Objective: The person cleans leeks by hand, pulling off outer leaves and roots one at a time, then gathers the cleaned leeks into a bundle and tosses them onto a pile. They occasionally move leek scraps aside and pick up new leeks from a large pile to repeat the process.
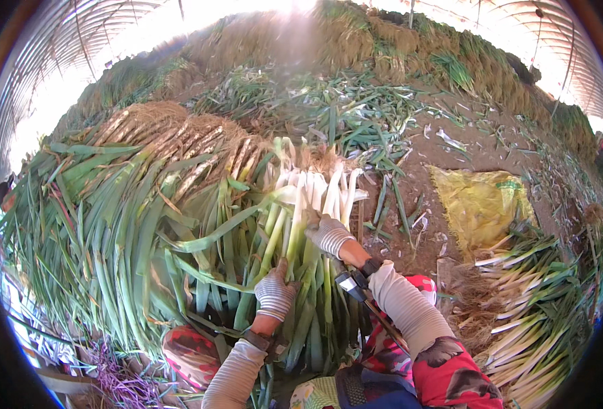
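Note:
A bunch of peeled leeks [328, 194] lies in front of me, white shanks and roots pointing away and green leaves toward my lap. My right hand [327, 233], in a striped glove with bare fingertips, is closed on a leek shank where white turns green. Lower down and to its left, my left hand [275, 293], gloved alike, grips a leek [289, 238] by its green part. The undersides of my fingers are hidden. Against the bunch on the left leans a wide pile of unpeeled leeks [131, 225] with brown roots and soil on them.
At the right lie a yellow woven sack [480, 204] and a row of cleaned leeks [526, 313]. Leaf scraps [369, 123] litter the dirt floor beyond the bunch. A high bank of stacked leeks [281, 41] runs along the back. Purple strands [124, 375] lie at the lower left.

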`<state>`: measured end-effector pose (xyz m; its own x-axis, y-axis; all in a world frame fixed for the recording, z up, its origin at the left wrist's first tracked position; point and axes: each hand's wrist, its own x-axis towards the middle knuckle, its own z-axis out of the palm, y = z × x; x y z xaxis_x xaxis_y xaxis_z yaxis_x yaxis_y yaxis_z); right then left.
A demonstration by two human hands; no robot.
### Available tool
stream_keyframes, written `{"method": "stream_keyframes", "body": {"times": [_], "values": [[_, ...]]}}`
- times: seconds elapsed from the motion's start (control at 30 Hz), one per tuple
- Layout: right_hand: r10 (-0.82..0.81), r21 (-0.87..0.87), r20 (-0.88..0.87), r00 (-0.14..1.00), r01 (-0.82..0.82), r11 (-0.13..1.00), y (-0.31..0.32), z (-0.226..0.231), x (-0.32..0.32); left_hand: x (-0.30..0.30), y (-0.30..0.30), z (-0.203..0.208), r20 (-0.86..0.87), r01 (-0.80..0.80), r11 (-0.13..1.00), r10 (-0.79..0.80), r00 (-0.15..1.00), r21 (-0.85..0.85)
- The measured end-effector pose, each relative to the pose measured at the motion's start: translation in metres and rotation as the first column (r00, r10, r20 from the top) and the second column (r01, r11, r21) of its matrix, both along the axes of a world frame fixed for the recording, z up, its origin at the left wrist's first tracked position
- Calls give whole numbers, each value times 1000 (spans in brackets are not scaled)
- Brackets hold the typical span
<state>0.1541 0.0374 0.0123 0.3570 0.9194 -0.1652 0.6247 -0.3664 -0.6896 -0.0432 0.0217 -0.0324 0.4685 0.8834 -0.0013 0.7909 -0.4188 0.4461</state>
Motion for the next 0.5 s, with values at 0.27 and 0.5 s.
{"method": "stream_keyframes", "body": {"times": [0.27,0.5], "values": [[144,-113,35,989,-139,984,-24,26,-18,-10,24,28,208,-104,994,107,972,-27],[98,-133,-38,994,-102,986,-25,30,7,0,31,33,41,-5,985,-3,999,174]]}}
